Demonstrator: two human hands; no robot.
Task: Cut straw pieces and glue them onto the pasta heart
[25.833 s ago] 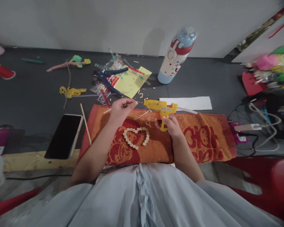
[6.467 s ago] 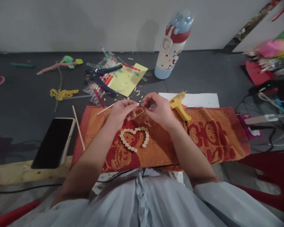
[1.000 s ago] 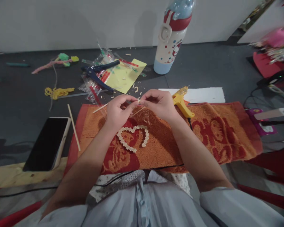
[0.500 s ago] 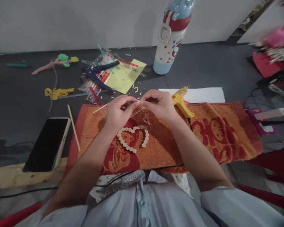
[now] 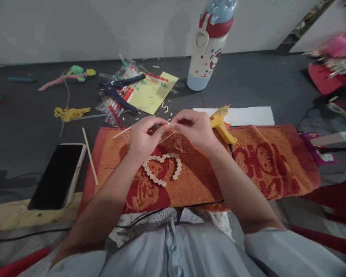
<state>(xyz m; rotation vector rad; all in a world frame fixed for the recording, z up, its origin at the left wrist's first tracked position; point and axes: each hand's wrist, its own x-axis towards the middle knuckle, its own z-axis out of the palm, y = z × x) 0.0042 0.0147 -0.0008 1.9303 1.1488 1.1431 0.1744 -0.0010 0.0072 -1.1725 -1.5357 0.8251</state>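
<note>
My left hand (image 5: pixel 146 135) and my right hand (image 5: pixel 193 127) meet above the towel's far edge, fingertips pinched together. Between them is a small pale cluster of short wooden stick pieces (image 5: pixel 169 124), held from both sides and partly covered by the fingers. Nearer my body, a heart outline of pale wooden pieces (image 5: pixel 154 179) lies on the orange and red towel (image 5: pixel 196 181), with a gap at its lower right. A yellow glue gun (image 5: pixel 223 129) rests just right of my right hand. Thin wooden sticks (image 5: pixel 90 156) lie to the left.
A black phone (image 5: pixel 56 177) lies at the left. Dark blue cutters (image 5: pixel 118 94), plastic wrappers and a yellow paper (image 5: pixel 150 98) sit beyond my hands among cut bits. A tall bottle (image 5: pixel 204 57) stands at the back. Cables and a purple power strip (image 5: pixel 320 150) are at the right.
</note>
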